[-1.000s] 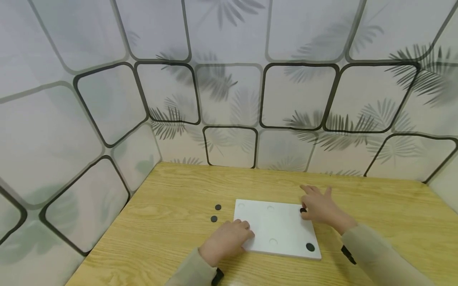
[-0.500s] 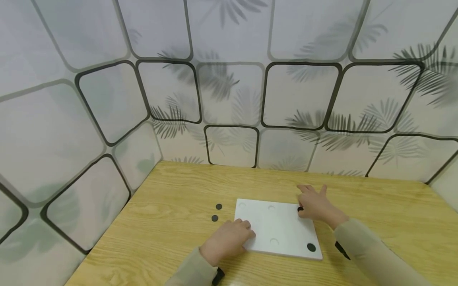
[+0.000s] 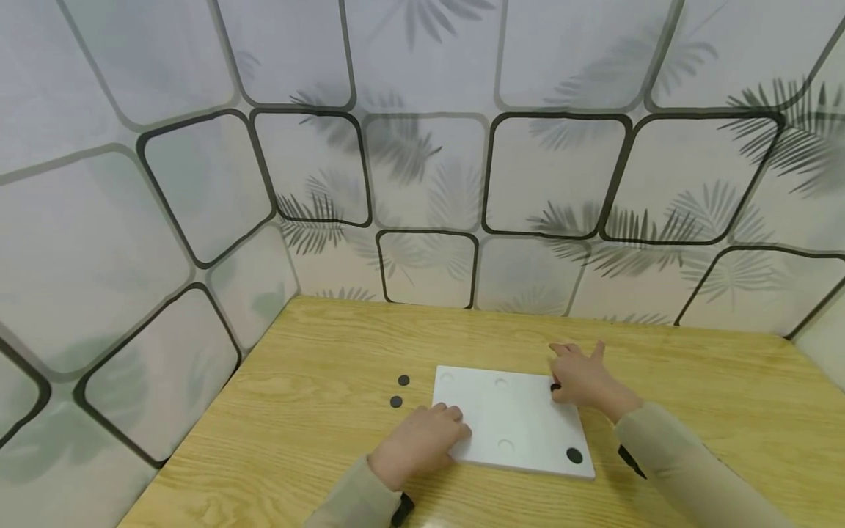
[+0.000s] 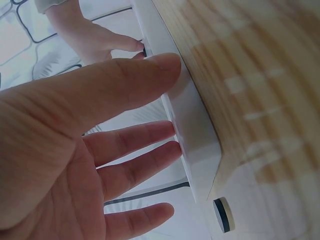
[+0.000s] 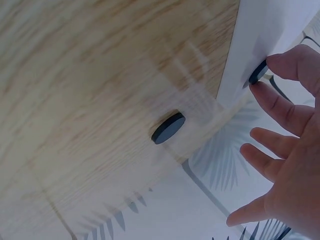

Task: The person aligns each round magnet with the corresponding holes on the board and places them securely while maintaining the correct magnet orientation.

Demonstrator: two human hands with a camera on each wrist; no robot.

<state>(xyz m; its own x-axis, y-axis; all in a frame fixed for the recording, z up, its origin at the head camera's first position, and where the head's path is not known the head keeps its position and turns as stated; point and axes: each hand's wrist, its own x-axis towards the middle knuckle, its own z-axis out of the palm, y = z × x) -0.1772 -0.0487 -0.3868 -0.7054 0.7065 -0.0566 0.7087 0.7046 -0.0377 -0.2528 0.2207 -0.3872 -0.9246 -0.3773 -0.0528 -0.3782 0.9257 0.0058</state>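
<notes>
A white rectangular board (image 3: 521,414) with shallow round recesses lies on the table. At its far right corner my right hand (image 3: 584,374) pinches a small black disc (image 5: 258,72) between thumb and index finger, close over the board, the other fingers spread. My left hand (image 3: 422,440) rests on the board's left near corner; in the left wrist view its fingers are fairly straight against the top and the thumb touches the side edge. Another black disc (image 3: 574,455) sits at the near right corner. Bare recesses show at the far left, far middle and near middle.
Two black discs, one farther (image 3: 403,380) and one nearer (image 3: 396,401), lie left of the board on the wooden table (image 3: 317,411). The right wrist view shows a disc (image 5: 168,128) on the wood beside the board. A patterned curtain (image 3: 429,183) stands behind.
My right hand has shifted slightly left with the disc, further over the board's far right corner, then stayed there. The left hand keeps its place.
</notes>
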